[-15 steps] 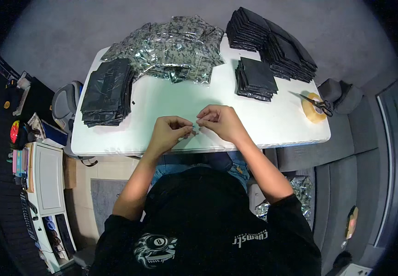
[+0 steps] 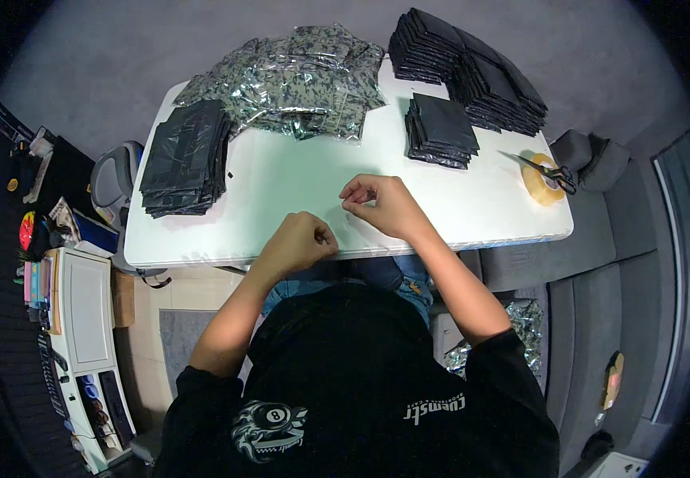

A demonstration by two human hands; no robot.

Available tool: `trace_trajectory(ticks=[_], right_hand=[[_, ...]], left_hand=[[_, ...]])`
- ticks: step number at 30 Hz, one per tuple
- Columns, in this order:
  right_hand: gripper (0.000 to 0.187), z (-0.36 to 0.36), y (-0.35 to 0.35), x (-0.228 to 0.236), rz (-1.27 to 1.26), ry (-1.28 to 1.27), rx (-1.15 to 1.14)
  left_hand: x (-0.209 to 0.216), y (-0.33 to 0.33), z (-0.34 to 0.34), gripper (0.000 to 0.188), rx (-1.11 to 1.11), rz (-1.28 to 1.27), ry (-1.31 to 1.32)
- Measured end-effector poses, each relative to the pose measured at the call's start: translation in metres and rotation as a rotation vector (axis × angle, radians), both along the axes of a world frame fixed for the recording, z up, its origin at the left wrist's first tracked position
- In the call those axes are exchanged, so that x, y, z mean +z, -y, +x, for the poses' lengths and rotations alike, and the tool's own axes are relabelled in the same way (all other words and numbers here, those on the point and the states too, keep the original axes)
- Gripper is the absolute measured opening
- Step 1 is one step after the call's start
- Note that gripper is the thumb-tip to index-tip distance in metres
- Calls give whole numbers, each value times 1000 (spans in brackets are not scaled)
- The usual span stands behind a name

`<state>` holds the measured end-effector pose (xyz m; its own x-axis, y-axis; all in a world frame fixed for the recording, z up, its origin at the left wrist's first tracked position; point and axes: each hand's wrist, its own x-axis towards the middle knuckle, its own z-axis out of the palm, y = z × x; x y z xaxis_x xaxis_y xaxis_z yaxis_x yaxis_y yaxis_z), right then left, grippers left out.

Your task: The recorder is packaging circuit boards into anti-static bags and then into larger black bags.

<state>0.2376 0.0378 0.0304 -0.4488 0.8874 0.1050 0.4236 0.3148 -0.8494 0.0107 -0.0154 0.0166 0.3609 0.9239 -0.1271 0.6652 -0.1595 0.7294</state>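
I've got L hand nearest, at the near edge of the table, fingers curled in; can't tell if it grips anything. R hand is a bit farther & to the right, above the top, thumb & fingertips in a narrow pinch; can't tell if there's sth thin btwn them. Hands are apart.

Next out, on the right, I see a yellowish tape roll w/ black scissors lying across it, blades pointing left. Opp. side, L stack of black packs, edges uneven, w/ a tiny dark scrap just right of it. Small stack, also black, sits beyond R hand, to the right. Far side: clear-wrapped camo packs heaped left of ctr., big stack of black packs far right.
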Motion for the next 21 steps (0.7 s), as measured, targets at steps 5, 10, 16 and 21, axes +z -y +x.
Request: trace_trajectory(ticks=[5,10,16,21], right_hand=[[18,6,-5,-7,-4,5,5],[17,1,-4,-5,-8,-4,36],[17,1,-6,-4,6,25,64],[17,0,-8,-3,8,17,83]], left_hand=[[8,0,-6,19,-70,-93,57],[15,5,-3,16,-24,-275,133],[22,3,-2,15,-90,-143,-24],[5,-1,-13,15,-116,-56,73]])
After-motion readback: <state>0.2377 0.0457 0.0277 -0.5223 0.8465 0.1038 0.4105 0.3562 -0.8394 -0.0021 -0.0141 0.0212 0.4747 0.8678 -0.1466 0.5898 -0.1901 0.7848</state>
